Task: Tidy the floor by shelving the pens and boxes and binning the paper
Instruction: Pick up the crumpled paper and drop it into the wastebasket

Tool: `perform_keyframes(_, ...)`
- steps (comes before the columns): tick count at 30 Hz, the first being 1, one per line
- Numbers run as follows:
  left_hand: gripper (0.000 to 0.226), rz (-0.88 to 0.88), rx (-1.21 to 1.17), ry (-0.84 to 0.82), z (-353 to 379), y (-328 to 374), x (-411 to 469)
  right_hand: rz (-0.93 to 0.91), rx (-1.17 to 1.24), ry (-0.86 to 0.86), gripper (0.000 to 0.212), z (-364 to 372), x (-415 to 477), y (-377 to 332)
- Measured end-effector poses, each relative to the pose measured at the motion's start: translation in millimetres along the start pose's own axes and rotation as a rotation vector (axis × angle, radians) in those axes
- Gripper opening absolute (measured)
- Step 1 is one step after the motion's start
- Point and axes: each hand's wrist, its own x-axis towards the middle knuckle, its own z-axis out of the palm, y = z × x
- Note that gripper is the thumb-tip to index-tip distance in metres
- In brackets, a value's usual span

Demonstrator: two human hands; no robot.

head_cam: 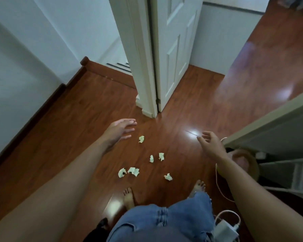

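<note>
Several crumpled pale paper scraps lie on the wooden floor in front of my bare feet: one farthest away [141,139], a pair in the middle [161,156], two at the left [122,172] and one at the right [168,177]. My left hand [120,129] is stretched out above the floor, fingers apart and empty, just left of the farthest scrap. On the other side my right hand [210,143] hangs with its fingers loosely spread, holding nothing. No pens or boxes are in sight.
A white door [175,55] and its frame [140,67] stand ahead. A white shelf unit [278,137] is at the right, with a round pink basket [241,161] beside it. A white cable [219,186] and charger [226,229] lie near my right foot.
</note>
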Motion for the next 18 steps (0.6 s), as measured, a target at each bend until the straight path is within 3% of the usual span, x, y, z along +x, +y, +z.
perform_keyframes(8,0.026,-0.108,0.128,-0.165,-74.0,-53.2,51.2,0.204,0.017,0.108,0.053,102.9,-72.3,32.4)
perform_keyframes(13,0.026,-0.166,0.228,-0.244,-66.3,-83.2,85.9,0.283,0.032,0.120,0.050,140.7,-84.3,39.4)
perform_keyframes(18,0.028,-0.200,0.258,-0.247,-31.7,-148.1,151.9,0.342,0.046,0.100,0.052,193.0,-36.0,99.3)
